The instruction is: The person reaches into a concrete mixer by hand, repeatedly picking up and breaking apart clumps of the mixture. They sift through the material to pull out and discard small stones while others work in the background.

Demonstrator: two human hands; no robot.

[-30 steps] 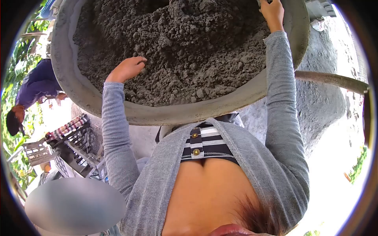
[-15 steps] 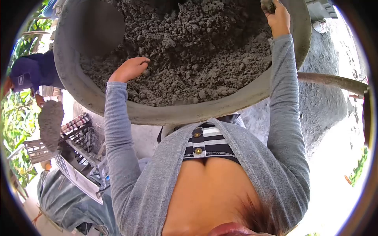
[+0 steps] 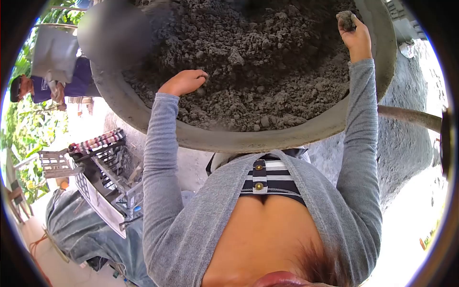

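A wide basin [image 3: 229, 141] with a thick grey rim holds a crumbly, damp-looking grey mix [image 3: 260, 71]. My right hand [image 3: 358, 40] is closed on a clump of the grey mix [image 3: 346, 21], raised near the far right side of the basin. Over the left part of the mix, my left hand [image 3: 184, 82] is closed, fingertips pointing right. A bit of grey shows at those fingertips, but what they grip is mostly hidden.
At the left, another person in a purple top [image 3: 83, 79] holds up a flat grey panel-like object [image 3: 55, 53]. A crate-like clutter with checked cloth [image 3: 98, 140] stands below. A brown pole [image 3: 411, 117] juts out at the right. A blurred round patch covers the upper left.
The view has shifted, so the basin and both hands sit further right. My right hand still holds its clump. The other person's grey object has gone from low to raised.
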